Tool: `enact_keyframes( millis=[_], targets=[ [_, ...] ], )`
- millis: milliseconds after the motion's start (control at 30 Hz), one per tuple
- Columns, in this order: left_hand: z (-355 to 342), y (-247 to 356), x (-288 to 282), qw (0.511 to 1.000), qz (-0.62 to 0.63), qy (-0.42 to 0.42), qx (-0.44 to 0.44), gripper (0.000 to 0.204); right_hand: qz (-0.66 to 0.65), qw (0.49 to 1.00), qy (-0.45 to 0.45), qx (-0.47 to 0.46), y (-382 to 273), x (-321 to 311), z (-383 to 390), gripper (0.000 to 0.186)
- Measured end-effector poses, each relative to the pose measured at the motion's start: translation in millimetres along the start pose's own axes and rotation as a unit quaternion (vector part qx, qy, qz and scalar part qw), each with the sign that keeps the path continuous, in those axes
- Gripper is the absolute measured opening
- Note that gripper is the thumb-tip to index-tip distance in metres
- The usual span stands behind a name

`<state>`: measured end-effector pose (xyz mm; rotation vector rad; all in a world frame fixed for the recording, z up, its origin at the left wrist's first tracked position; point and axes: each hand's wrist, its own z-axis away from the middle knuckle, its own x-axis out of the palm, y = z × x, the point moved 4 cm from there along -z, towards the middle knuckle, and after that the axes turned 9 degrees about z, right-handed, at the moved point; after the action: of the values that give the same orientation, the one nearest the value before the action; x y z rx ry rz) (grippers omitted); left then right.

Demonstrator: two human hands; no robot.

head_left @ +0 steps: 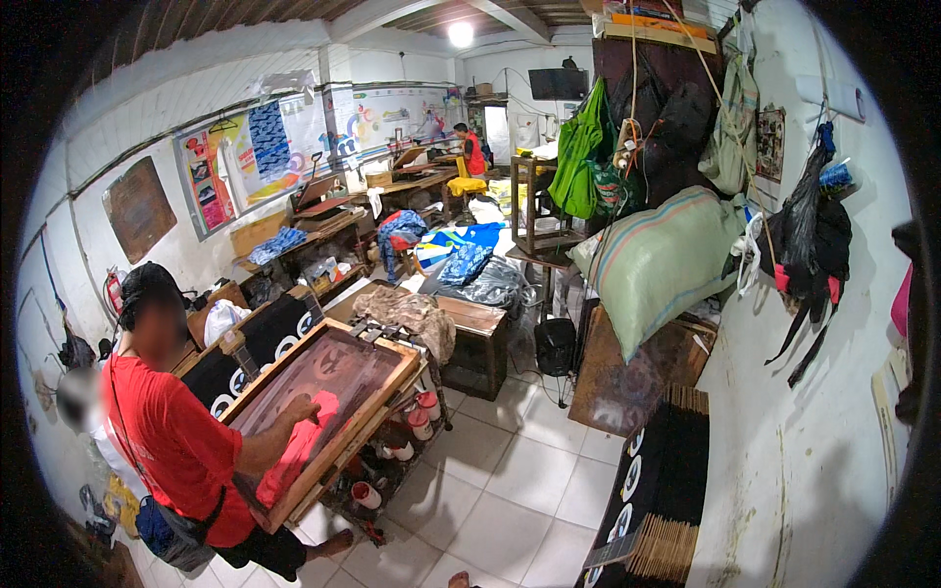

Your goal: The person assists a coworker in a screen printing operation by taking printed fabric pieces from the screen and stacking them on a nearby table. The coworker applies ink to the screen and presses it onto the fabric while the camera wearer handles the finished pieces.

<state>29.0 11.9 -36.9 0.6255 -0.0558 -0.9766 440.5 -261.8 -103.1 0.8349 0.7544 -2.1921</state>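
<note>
Neither of my hands is in the picture; only a bit of a foot (459, 580) shows at the lower edge. At the left a co-worker in a red shirt (176, 441) leans over a wooden screen-printing frame (328, 387). That person's hand (299, 409) presses on the mesh, over red cloth (294, 446) lying under the frame. Black shirts with white round prints (257, 345) lie on boards behind the frame. At the lower right, more black printed pieces (652, 480) rest on slatted wooden boards.
Paint pots (421, 416) stand under the printing table. A wooden bench (482, 333) carries a heap of cloth (407, 309). A big striped sack (659, 260), a green bag (578, 157) and black hanging bags (809, 235) crowd the right. Another person (473, 152) works far back. White floor tiles (529, 470).
</note>
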Motion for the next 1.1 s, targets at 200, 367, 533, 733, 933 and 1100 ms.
enact_keyframes(
  millis=[200,367,533,733,933,1100],
  targets=[
    [2.2,-0.3,-3.9,1.0,-0.011,0.001,-0.013,0.027,0.081,0.994,0.036,-0.064,7.1,44.7,-15.1,0.019],
    [5.3,-6.4,-5.4,1.0,-0.015,0.005,-0.023,0.028,0.137,0.98,0.079,-0.123,15.1,87.5,-24.1,0.018],
    [18.1,-17.8,-4.0,0.999,-0.009,0.023,-0.04,0.029,0.173,0.961,0.111,-0.184,19.6,97.4,-34.0,0.014],
    [43.5,-44.1,4.4,0.987,-0.022,0.077,-0.137,0.031,0.215,0.959,0.033,-0.184,29.0,100.8,-50.4,0.018],
    [48.3,-83.5,-10.1,0.996,0.03,0.081,0.021,0.028,0.355,0.916,-0.06,-0.177,10.6,81.6,-26.2,0.026],
    [18.8,-109.4,-24.2,0.978,-0.201,0.037,-0.047,0.028,0.197,0.967,0.005,-0.161,-47.4,-0.7,-2.1,0.028]
  ],
)
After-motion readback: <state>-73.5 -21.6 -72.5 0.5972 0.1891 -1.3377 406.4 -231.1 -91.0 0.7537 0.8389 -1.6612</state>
